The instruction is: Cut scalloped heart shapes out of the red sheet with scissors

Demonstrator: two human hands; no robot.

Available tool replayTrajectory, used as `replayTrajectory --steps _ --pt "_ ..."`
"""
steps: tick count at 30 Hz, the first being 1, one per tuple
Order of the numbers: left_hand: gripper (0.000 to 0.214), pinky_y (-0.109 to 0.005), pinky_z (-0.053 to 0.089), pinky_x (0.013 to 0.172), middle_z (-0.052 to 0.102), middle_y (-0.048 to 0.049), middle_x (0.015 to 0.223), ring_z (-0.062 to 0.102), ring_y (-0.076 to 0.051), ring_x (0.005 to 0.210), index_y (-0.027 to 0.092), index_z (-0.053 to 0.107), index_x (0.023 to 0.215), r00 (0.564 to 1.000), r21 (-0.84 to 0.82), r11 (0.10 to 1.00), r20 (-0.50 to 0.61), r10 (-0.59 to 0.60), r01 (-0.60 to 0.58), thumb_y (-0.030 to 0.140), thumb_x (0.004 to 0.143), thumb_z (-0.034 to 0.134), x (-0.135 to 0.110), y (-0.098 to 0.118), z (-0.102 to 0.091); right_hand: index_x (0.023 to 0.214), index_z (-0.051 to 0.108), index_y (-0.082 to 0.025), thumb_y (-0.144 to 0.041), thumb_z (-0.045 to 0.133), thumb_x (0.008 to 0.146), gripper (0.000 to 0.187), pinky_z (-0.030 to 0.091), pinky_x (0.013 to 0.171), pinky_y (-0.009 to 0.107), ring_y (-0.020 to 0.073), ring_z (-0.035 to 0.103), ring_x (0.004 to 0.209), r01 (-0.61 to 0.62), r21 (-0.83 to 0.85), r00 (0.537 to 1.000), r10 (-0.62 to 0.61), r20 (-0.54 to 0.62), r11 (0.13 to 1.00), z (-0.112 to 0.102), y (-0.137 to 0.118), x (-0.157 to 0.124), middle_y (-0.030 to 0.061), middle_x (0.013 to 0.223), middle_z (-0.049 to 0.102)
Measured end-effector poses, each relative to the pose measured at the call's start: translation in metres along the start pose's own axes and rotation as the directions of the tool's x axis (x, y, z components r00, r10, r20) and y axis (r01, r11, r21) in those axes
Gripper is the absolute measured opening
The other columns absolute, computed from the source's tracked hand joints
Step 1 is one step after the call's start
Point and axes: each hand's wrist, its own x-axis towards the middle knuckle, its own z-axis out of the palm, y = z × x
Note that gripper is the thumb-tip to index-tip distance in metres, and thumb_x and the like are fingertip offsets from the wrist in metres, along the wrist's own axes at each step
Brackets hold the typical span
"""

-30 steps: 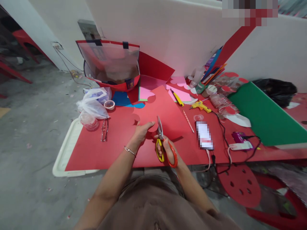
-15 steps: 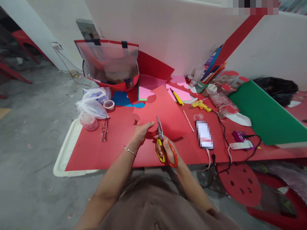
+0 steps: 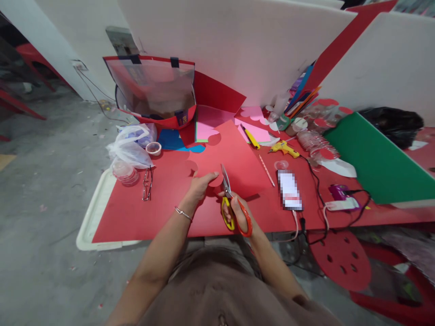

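Observation:
A sheet of red paper with rounded notches cut from its left side is held above the red-covered table. My left hand pinches it at the near left edge, thumb on top and the other fingers mostly hidden beneath. Scissors with one yellow and one orange-red handle loop are in my right hand, thumb through the orange-red loop and fingers in the yellow one. Their blades point away from me at the paper's near edge, just right of my left thumb.
Behind the paper lie a yellow cutter and pink paper. Rightward are a pencil, a glue gun, a phone and cables. Glasses, a small cup and a plastic bag sit left.
The view has shifted very slightly. Both hands, the paper and the scissors keep nearly the same places.

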Motion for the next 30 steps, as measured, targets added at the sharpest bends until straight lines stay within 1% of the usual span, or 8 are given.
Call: replayTrajectory --steps 3,7,12,16,24,27,30 --pt "0.032 -0.035 0.057 0.071 0.075 -0.0057 0.079 0.07 -0.02 0.069 0.016 0.074 0.076 1.0 0.008 1.0 0.019 0.01 -0.01 0.038 0.066 0.095 0.0013 -0.0005 -0.0008 0.122 0.063 -0.02 -0.071 0.052 0.102 0.056 0.039 0.046 0.024 0.0101 0.042 0.05 0.003 0.005 1.0 -0.003 0.001 1.0 0.0006 -0.001 -0.0001 -0.005 0.068 0.05" --pt "0.031 -0.035 0.057 0.071 0.075 -0.0058 0.079 0.07 -0.02 0.069 0.016 0.074 0.074 0.999 0.013 0.999 -0.006 0.035 -0.034 0.037 0.064 0.095 0.0019 -0.0009 -0.0009 0.121 0.063 -0.02 -0.069 0.052 0.104 0.053 0.038 0.046 0.025 0.0107 0.042 0.049 0.008 0.006 1.0 -0.008 0.003 1.0 0.0014 -0.0031 -0.0007 -0.0047 0.068 0.05" --pt "0.033 -0.035 0.056 0.069 0.074 -0.0059 0.077 0.069 -0.02 0.067 0.016 0.073 0.071 1.0 0.012 1.0 0.0 0.026 -0.026 0.038 0.064 0.096 0.0004 0.0002 -0.0002 0.121 0.063 -0.021 -0.068 0.051 0.104 0.051 0.037 0.046 0.026 0.0114 0.041 0.048 0.015 -0.006 1.0 -0.015 0.012 1.0 0.0002 -0.004 -0.0008 -0.005 0.066 0.049" --pt "0.032 -0.034 0.056 0.068 0.074 -0.0052 0.076 0.068 -0.019 0.067 0.016 0.073 0.071 0.999 0.019 0.999 0.0 0.047 -0.047 0.037 0.064 0.095 0.001 0.0002 -0.0005 0.121 0.062 -0.019 -0.066 0.049 0.105 0.051 0.037 0.045 0.026 0.011 0.041 0.047 0.023 -0.024 1.0 -0.023 0.018 0.999 -0.0013 -0.0037 -0.0013 -0.0056 0.064 0.048" --pt "0.033 -0.034 0.056 0.069 0.075 -0.0052 0.077 0.069 -0.019 0.068 0.016 0.074 0.073 1.0 0.042 0.999 0.024 0.01 -0.011 0.04 0.065 0.095 0.0004 0.0011 -0.0021 0.122 0.062 -0.019 -0.066 0.051 0.105 0.051 0.037 0.043 0.023 0.01 0.041 0.045 0.028 -0.009 0.999 -0.027 0.033 1.0 -0.0046 -0.0021 -0.002 -0.0062 0.063 0.048" --pt "0.032 -0.034 0.056 0.07 0.077 -0.0057 0.08 0.069 -0.02 0.068 0.016 0.076 0.075 1.0 0.042 0.999 0.025 0.015 -0.016 0.039 0.065 0.095 -0.0018 0.0042 -0.0011 0.122 0.062 -0.019 -0.066 0.05 0.106 0.051 0.038 0.043 0.023 0.0102 0.041 0.045 0.033 -0.011 0.999 -0.033 0.035 0.999 -0.0054 -0.0025 -0.0017 -0.0064 0.062 0.048" --pt "0.03 -0.035 0.056 0.068 0.075 -0.0055 0.075 0.069 -0.02 0.065 0.016 0.075 0.073 1.0 0.05 0.999 0.025 -0.003 0.002 0.039 0.066 0.094 -0.0036 0.0073 0.0001 0.122 0.062 -0.019 -0.066 0.05 0.105 0.052 0.038 0.043 0.023 0.0102 0.041 0.045 0.022 -0.009 0.999 -0.021 0.03 1.0 -0.0054 -0.0034 -0.0017 -0.006 0.062 0.049"
